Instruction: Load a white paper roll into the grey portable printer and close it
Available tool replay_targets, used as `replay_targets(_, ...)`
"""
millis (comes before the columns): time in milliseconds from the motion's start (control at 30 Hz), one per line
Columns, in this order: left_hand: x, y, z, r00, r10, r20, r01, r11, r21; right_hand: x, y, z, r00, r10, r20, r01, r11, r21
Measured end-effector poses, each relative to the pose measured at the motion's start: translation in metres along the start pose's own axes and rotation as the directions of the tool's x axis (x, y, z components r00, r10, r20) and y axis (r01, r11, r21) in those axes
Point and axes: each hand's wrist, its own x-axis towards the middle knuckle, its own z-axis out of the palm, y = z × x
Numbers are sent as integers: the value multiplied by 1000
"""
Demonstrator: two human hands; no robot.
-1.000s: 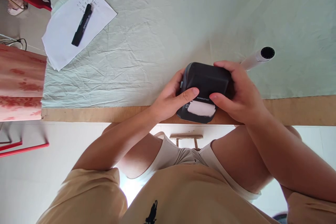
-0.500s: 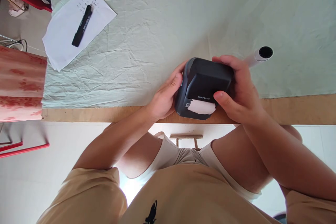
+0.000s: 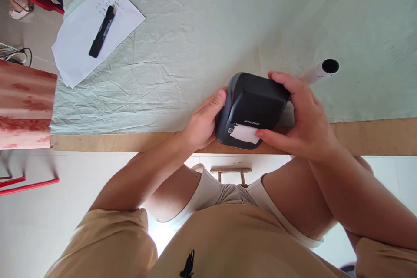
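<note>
I have the black label printer [image 3: 259, 97] held firmly between two hands, over the wooden table edge [image 3: 130, 141]; the left hand [image 3: 203, 124] wraps its nine o'clock side, thumb pressed along the flank; the right hand [image 3: 308, 126] takes the three o'clock side, fingertips on the upper corner, thumb reaching in to touch the right end of a ragged-edged paper strip [image 3: 243, 134]. I judge the work partway along; the strip is already out at the printer's six o'clock, below the lettering [image 3: 252, 122], yet not off the machine, and the printer is not set down. The left forearm [image 3: 140, 173] comes in from eight o'clock, the right forearm [image 3: 361, 195] from four; from above I can't tell whether the printer's underside touches the table. Farther out, a white cylinder [image 3: 314, 74] leans at two o'clock, just past the right hand; at ten, well apart, a black marker [image 3: 101, 32] lies on written-on paper [image 3: 76, 50].
</note>
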Motion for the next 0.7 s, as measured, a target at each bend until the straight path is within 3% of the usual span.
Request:
replay_targets(167,1,-1,-2,996,-15,90,14,1000,17,1,-10,-3,982,-32,-186,6,990,-138)
replay_targets(300,-3,3,-3,997,-25,69,18,996,88,1,-28,9,955,74,-286,-70,997,23)
replay_targets(467,-4,4,-1,997,-19,72,14,997,75,13,-35,13,906,23,-422,34,991,126)
replay_targets(567,-5,5,-1,998,-29,64,22,994,109,21,-31,11,892,-27,-451,40,999,21)
replay_targets(700,-5,6,-2,997,-41,70,32,991,131,26,-31,14,917,-164,-364,62,959,-275)
